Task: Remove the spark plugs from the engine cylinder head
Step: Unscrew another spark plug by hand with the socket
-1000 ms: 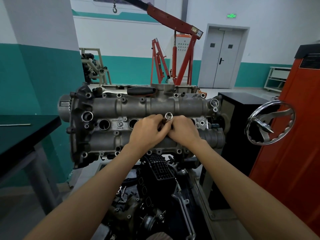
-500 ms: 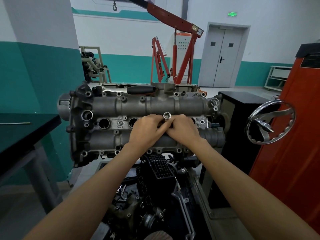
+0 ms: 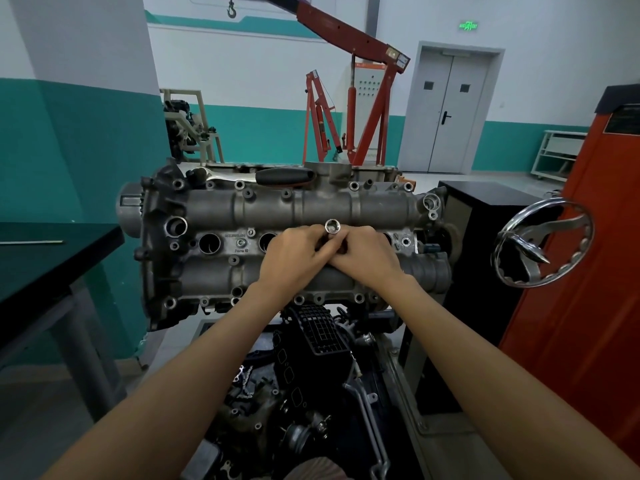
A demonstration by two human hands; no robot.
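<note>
My left hand [image 3: 294,258] and right hand [image 3: 367,254] both pinch the socket [image 3: 333,226] standing in a plug well of the cylinder head [image 3: 294,209]; two wells [image 3: 209,243] at left stand open and dark inside.

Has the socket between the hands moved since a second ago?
No. The socket sits at the same spot on the cylinder head, below the upper camshaft ridge, pinched by the left hand and right hand.

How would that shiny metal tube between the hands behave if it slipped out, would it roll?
The socket looks like polished steel, so probably rigid and heavy for its size. Being round and smooth, it would likely roll off the cylinder head. Both the left hand and right hand grip it.
</note>
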